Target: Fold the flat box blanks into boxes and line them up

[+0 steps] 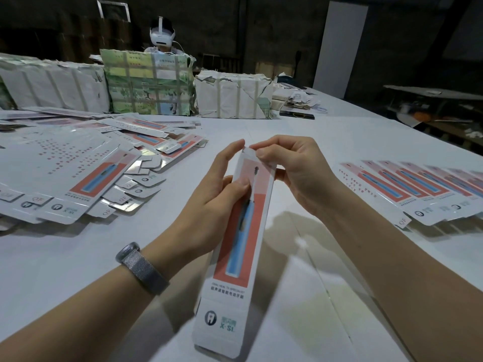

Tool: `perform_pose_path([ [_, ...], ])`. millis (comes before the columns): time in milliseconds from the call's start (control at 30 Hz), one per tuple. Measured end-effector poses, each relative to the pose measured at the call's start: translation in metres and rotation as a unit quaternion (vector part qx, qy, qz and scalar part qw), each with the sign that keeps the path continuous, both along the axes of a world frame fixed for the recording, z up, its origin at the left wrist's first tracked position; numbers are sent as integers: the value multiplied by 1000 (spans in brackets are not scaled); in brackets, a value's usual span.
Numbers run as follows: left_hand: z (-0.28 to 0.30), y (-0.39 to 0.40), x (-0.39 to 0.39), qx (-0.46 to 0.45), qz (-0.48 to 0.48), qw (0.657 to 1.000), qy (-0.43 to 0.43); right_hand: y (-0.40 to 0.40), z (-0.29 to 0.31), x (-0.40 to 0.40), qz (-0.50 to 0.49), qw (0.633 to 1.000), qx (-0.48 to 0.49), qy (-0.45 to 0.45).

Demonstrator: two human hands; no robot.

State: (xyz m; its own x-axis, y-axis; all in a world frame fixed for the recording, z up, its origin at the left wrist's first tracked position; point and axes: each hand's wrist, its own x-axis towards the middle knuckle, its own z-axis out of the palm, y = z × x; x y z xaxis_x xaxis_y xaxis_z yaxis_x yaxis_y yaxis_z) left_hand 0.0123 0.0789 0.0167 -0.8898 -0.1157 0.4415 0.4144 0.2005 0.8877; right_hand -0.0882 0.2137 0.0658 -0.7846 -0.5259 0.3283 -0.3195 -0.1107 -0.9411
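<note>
A long white box (236,252) with a red panel and a blue toothbrush picture is held above the table in front of me, its near end flap hanging open. My left hand (222,189) grips its upper part from the left, thumb on the front face. My right hand (290,168) pinches the flap at the far end with curled fingers. A spread pile of flat blanks (78,163) lies on the left. On the right, several folded boxes (418,189) lie side by side in a row.
The white table (78,257) carries wrapped paper bundles (149,84) along its far edge, with a dark phone (296,114) near them. A person wearing a white headset (162,35) sits behind the bundles. The table's right edge runs diagonally past dark shelving.
</note>
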Motion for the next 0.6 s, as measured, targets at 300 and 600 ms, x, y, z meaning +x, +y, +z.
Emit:
perform_pose_path([
  [300,4,-3,0,43,27,999,-3,-1,-7,2,38,999,22,19],
  [600,5,-6,0,32,62,997,27,-3,-7,9,69,997,14,-15],
])
